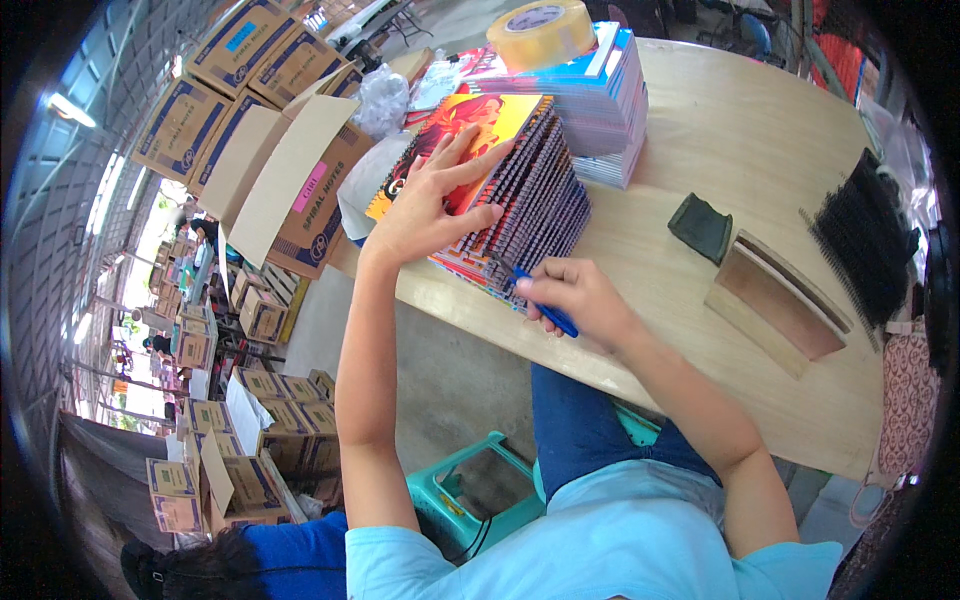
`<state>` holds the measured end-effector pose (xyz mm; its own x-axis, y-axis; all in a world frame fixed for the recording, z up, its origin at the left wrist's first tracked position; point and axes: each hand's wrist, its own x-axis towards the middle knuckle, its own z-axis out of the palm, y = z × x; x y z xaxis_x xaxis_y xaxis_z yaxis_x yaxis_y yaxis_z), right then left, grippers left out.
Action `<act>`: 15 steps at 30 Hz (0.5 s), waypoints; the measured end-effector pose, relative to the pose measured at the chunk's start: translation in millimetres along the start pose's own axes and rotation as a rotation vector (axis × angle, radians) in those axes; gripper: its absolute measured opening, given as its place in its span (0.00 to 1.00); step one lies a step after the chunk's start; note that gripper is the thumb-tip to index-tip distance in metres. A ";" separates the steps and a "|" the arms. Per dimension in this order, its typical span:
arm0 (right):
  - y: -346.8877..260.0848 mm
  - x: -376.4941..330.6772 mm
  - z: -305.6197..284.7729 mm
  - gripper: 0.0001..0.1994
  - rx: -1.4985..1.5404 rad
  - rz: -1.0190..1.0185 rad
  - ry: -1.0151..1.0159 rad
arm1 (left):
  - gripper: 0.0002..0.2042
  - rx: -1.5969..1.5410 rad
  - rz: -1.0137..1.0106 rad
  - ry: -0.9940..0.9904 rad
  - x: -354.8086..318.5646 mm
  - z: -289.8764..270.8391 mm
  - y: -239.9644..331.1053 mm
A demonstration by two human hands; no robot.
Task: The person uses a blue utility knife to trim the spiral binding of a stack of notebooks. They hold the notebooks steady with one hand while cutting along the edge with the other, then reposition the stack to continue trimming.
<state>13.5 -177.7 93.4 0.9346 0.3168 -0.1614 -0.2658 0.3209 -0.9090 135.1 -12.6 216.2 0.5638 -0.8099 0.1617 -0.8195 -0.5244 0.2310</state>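
Note:
A stack of spiral notebooks (pixel 535 200) stands near the table's edge, its coil-bound side turned toward my right. The top cover is yellow, orange and red. My left hand (pixel 440 195) lies on that cover with its fingers spread, thumb close to the coils. Closed around blue-handled pliers (pixel 562 318), my right hand (pixel 580 300) is at the lower front of the stack. The metal tip of the pliers points at the lower coils; whether it touches a wire I cannot tell. Behind stands another pile of notebooks (pixel 610 110) with a blue top cover and a roll of clear tape (pixel 540 32) on it.
To the right on the table (pixel 740 120) are a dark block (pixel 700 228), a wooden holder (pixel 775 300) and a bundle of black coils (pixel 865 240). An open carton (pixel 310 190) adjoins the table's left side. A green stool (pixel 475 495) and a person in blue (pixel 300 555) are below left.

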 end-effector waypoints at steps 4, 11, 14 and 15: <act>5.8 -10.7 11.3 0.18 -0.557 -0.608 0.362 | 0.35 0.000 -0.032 -0.002 -1.8 1.2 3.2; 16.2 -11.9 10.5 0.16 -0.866 -0.903 0.533 | 0.35 0.003 -0.016 0.007 -1.8 2.1 1.1; 22.9 -5.1 7.2 0.15 -0.489 -0.588 0.336 | 0.35 0.004 -0.003 0.013 -1.3 1.9 2.0; 17.0 -6.3 4.3 0.14 -0.245 -0.332 0.189 | 0.35 -0.002 0.002 0.014 -1.4 2.2 1.4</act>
<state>2.0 -170.4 80.6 0.9926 0.0563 0.1072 0.0978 0.1495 -0.9839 132.9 -12.8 214.1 0.5634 -0.8073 0.1756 -0.8205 -0.5220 0.2329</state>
